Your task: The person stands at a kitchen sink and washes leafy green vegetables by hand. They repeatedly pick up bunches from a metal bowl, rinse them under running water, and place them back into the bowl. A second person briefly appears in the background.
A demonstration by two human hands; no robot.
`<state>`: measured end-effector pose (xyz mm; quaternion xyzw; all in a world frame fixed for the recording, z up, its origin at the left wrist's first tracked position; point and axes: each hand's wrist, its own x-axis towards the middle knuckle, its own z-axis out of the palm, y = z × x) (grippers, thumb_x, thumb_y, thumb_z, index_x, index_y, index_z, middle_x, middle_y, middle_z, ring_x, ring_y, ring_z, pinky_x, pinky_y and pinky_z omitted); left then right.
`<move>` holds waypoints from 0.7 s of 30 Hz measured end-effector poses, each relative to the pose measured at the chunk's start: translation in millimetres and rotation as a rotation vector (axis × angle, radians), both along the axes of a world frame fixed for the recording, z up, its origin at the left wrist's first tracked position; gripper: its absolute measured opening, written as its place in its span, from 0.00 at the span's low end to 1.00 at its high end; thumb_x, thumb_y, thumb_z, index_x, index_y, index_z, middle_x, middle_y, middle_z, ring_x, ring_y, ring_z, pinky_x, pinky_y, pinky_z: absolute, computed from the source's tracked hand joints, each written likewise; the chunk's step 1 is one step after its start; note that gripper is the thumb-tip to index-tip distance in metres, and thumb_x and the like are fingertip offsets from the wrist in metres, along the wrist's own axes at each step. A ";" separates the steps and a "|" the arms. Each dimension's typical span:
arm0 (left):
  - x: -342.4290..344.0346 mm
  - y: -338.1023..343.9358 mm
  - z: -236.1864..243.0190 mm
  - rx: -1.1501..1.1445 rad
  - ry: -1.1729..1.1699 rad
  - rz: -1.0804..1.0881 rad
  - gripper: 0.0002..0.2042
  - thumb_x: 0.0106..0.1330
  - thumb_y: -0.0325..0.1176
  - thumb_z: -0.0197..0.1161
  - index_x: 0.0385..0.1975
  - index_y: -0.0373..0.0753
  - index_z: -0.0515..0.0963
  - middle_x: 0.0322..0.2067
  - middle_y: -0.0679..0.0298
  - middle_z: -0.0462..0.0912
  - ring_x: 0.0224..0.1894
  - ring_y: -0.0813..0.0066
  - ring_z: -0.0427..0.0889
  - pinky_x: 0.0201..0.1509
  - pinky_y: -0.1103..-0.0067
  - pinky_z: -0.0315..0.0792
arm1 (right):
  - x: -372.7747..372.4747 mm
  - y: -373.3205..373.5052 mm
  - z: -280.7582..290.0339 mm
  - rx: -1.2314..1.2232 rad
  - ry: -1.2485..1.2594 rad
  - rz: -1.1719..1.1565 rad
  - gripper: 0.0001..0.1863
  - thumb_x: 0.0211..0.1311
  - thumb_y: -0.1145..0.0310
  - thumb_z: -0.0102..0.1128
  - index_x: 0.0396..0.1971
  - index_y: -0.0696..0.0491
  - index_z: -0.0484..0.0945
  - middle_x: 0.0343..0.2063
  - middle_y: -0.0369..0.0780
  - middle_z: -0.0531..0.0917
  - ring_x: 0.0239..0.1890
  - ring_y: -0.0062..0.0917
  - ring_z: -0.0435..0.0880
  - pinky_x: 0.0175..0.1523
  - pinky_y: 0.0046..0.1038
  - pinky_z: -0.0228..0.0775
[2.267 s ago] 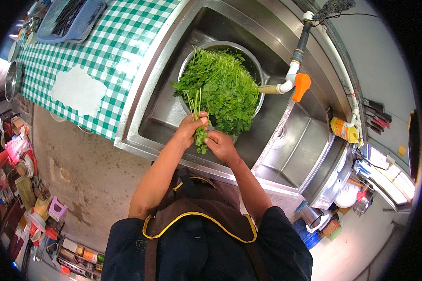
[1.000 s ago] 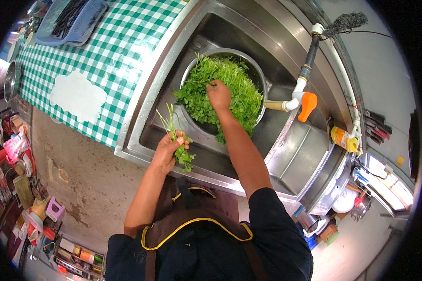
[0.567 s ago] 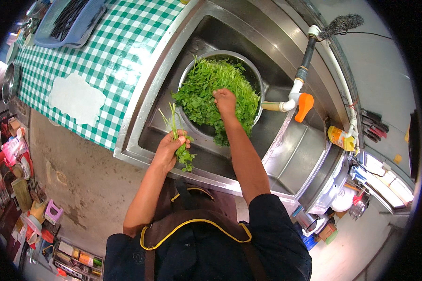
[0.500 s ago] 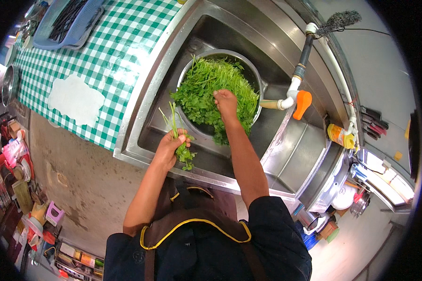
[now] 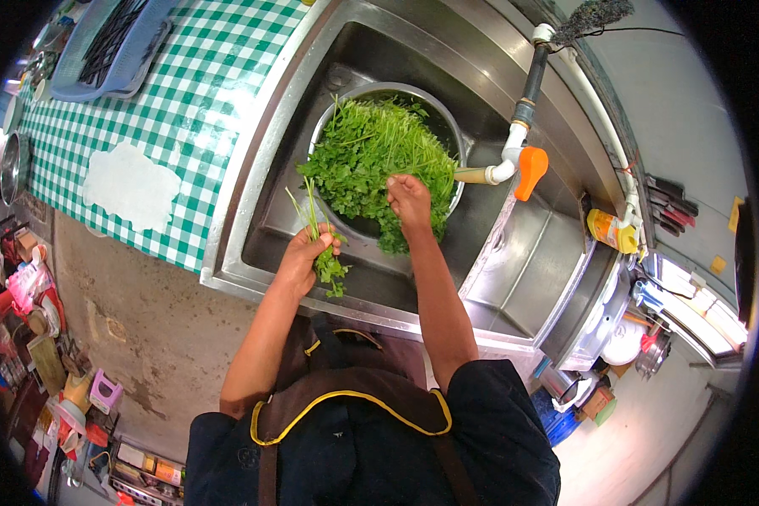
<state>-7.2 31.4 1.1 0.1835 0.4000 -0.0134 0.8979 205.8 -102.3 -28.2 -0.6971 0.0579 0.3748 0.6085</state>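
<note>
A round metal basin [image 5: 457,145] stands in the steel sink, heaped with leafy cilantro [image 5: 354,152] whose pale stems lie toward the far right. My left hand [image 5: 302,255] is closed around a small bunch of cilantro sprigs [image 5: 330,271] at the basin's near left. The stems poke up above that hand and the leaves hang below it. Over the near part of the heap is my right hand [image 5: 410,201], its fingers drawn together in a pinch. Whatever lies between those fingertips is too small to make out.
A pipe tap with an orange handle [image 5: 530,173] reaches over the basin's right rim. Beyond a divider on the right is a second sink compartment [image 5: 514,261]. To the left, a green checked tablecloth [image 5: 211,93] carries a blue plastic basket [image 5: 80,63]. A yellow-labelled bottle [image 5: 609,230] stands farther right.
My right hand has drawn slightly nearer to me across the heap. My left hand keeps its sprigs, almost in the same spot. The whole view has shifted a little.
</note>
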 end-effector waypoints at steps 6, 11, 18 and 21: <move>10.6 0.5 -1.4 0.004 0.008 -0.006 0.09 0.66 0.29 0.62 0.43 0.38 0.76 0.33 0.62 0.81 0.33 0.73 0.80 0.40 0.78 0.76 | 8.9 -12.8 11.6 0.089 -0.032 -0.071 0.08 0.63 0.68 0.62 0.37 0.57 0.79 0.21 0.31 0.77 0.18 0.12 0.68 0.23 0.17 0.58; 23.6 3.3 3.3 0.029 0.002 -0.021 0.08 0.67 0.29 0.62 0.43 0.38 0.76 0.33 0.62 0.81 0.33 0.73 0.80 0.40 0.77 0.76 | 20.3 -21.4 -6.8 0.032 -0.306 -0.030 0.07 0.64 0.69 0.62 0.37 0.56 0.79 0.26 0.32 0.79 0.23 0.11 0.72 0.24 0.16 0.60; 21.7 8.6 1.5 0.065 0.036 -0.016 0.08 0.67 0.30 0.60 0.43 0.38 0.76 0.32 0.63 0.81 0.34 0.73 0.80 0.39 0.77 0.76 | 28.7 -12.2 17.6 0.104 -0.179 -0.209 0.08 0.59 0.74 0.64 0.38 0.58 0.79 0.38 0.35 0.82 0.31 0.16 0.76 0.29 0.21 0.66; 23.3 7.0 2.2 0.057 0.033 -0.019 0.08 0.68 0.31 0.60 0.44 0.38 0.76 0.32 0.62 0.81 0.33 0.73 0.80 0.39 0.77 0.76 | 34.9 -18.6 26.9 0.101 -0.184 -0.187 0.06 0.62 0.72 0.62 0.38 0.55 0.79 0.39 0.34 0.80 0.28 0.14 0.75 0.26 0.22 0.64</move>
